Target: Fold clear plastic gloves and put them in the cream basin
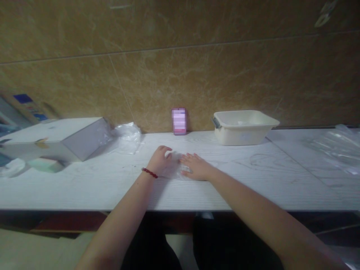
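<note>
A clear plastic bag (174,171) lies on the white wood-grain table between my two hands, its outline faint and blurred. My right hand (197,167) rests flat on the bag's right side with fingers spread. At the bag's left edge is my left hand (159,161), loosely curved, with a gap between the fingers that show; its lower fingers are partly hidden. A dark red bead bracelet (149,173) circles my left wrist.
Against the tiled wall stands a phone (179,122) with a lit, blurred screen. Right of it sits a cream plastic bin (239,135). On the left are a white box (75,144), crumpled plastic (128,137) and a pale green block (45,165). Clear plastic bags (339,146) lie far right.
</note>
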A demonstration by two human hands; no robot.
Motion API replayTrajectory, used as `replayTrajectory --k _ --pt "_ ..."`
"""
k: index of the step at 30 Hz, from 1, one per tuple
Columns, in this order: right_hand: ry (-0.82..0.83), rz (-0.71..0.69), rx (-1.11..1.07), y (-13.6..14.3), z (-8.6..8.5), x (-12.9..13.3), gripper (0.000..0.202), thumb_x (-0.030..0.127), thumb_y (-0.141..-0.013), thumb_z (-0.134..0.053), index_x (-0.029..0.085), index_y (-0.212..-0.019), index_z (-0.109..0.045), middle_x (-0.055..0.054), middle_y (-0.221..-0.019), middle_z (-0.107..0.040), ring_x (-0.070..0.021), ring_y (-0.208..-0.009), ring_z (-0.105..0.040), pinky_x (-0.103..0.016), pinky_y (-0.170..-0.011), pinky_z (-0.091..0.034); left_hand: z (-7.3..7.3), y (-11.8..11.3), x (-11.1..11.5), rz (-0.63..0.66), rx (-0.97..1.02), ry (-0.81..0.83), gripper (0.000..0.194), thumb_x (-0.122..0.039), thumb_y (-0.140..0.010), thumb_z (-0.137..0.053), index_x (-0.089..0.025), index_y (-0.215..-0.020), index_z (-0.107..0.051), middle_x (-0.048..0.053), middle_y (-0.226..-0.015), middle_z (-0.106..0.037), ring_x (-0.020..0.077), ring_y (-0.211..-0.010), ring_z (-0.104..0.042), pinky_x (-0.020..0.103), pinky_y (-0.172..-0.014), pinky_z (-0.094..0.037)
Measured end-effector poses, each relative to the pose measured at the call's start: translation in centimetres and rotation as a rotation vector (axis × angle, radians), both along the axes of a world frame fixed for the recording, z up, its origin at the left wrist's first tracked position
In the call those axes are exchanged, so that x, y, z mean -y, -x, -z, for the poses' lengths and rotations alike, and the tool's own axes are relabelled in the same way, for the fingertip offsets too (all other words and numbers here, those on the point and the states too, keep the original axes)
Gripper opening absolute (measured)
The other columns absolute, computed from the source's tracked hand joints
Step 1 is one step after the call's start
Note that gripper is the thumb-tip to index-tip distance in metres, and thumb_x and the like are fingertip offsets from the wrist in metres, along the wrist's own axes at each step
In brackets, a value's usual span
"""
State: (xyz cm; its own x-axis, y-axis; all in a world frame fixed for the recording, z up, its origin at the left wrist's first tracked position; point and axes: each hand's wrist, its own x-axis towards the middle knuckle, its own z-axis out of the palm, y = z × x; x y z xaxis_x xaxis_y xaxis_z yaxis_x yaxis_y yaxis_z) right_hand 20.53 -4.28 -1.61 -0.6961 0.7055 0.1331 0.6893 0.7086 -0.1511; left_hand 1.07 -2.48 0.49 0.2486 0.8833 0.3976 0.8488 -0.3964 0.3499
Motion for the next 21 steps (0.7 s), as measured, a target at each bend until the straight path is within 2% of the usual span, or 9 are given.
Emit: replayTrajectory --k 2,4,6,9,13,17,21 --pt "-0.02 -0.004 0.011 0.0 0.0 0.0 0.062 0.057 -0.076 -0.025 0.019 -0.125 -0.03 -0.009 -0.131 -0.027 -0.0233 -0.121 -0.019 -0.042 -0.097 -0.011 -0.6 -0.5 0.5 0.143 -0.111 -0.077 0.032 -0.028 -0.077 -0.04 -0.012 -0.103 -0.051 0.011 -0.108 -0.051 0.0177 -0.103 -0.044 0.032 -0.09 -0.032" --pt "-0.032 -0.008 0.018 0.1 0.0 0.0 0.063 0.057 -0.075 -0.027 0.018 -0.124 -0.031 -0.01 -0.131 -0.028 -0.0238 -0.12 -0.019 -0.043 -0.097 -0.012 -1.0 -0.9 0.9 0.301 -0.252 -0.012 0.041 -0.036 -0.08 -0.036 -0.012 -0.112 -0.044 0.011 -0.116 -0.046 0.0189 -0.11 -0.038 0.036 -0.094 -0.026" --pt "-0.03 -0.009 0.014 0.0 0.0 0.0 0.063 0.057 -0.075 -0.026 0.018 -0.125 -0.031 -0.009 -0.131 -0.027 -0.024 -0.12 -0.019 -0.042 -0.097 -0.012 -0.8 -1.0 1.3 0.403 -0.386 0.096 0.051 -0.044 -0.08 -0.032 -0.014 -0.12 -0.035 0.012 -0.123 -0.04 0.021 -0.115 -0.032 0.041 -0.095 -0.021" --pt "-0.007 -0.007 0.001 -0.1 0.0 0.0 0.065 0.058 -0.076 -0.021 0.018 -0.127 -0.027 -0.007 -0.132 -0.026 -0.0232 -0.121 -0.017 -0.042 -0.097 -0.011 0.2 -0.3 1.4 0.427 -0.497 0.181 0.057 -0.05 -0.08 -0.024 -0.016 -0.126 -0.022 0.011 -0.129 -0.031 0.0217 -0.119 -0.024 0.044 -0.095 -0.015" --pt "0.033 0.002 0.005 -0.1 -0.2 0.1 0.066 0.06 -0.075 -0.019 0.021 -0.129 -0.02 -0.005 -0.134 -0.02 -0.0228 -0.122 -0.014 -0.041 -0.098 -0.009 1.2 1.2 1.5 0.426 -0.586 0.19 0.061 -0.051 -0.08 -0.017 -0.016 -0.129 -0.012 0.011 -0.134 -0.019 0.0213 -0.122 -0.016 0.046 -0.096 -0.007" --pt "0.065 0.004 0.021 -0.1 -0.5 0.2 0.066 0.06 -0.075 -0.018 0.023 -0.13 -0.018 -0.004 -0.135 -0.017 -0.0226 -0.123 -0.012 -0.04 -0.098 -0.006 1.0 2.1 1.9 0.458 -0.644 0.183 0.073 -0.06 -0.074 -0.023 -0.016 -0.13 -0.005 0.013 -0.136 -0.009 0.024 -0.123 -0.008 0.049 -0.094 -0.002" --pt "0.077 0.002 0.041 -0.3 -0.6 0.2 0.071 0.065 -0.071 -0.021 0.024 -0.13 -0.016 -0.004 -0.136 -0.015 -0.0239 -0.123 -0.009 -0.041 -0.098 -0.006 0.7 2.6 1.9 0.459 -0.656 0.21 0.082 -0.064 -0.069 -0.028 -0.016 -0.13 -0.003 0.015 -0.135 -0.007 0.026 -0.123 -0.008 0.052 -0.093 0.0"
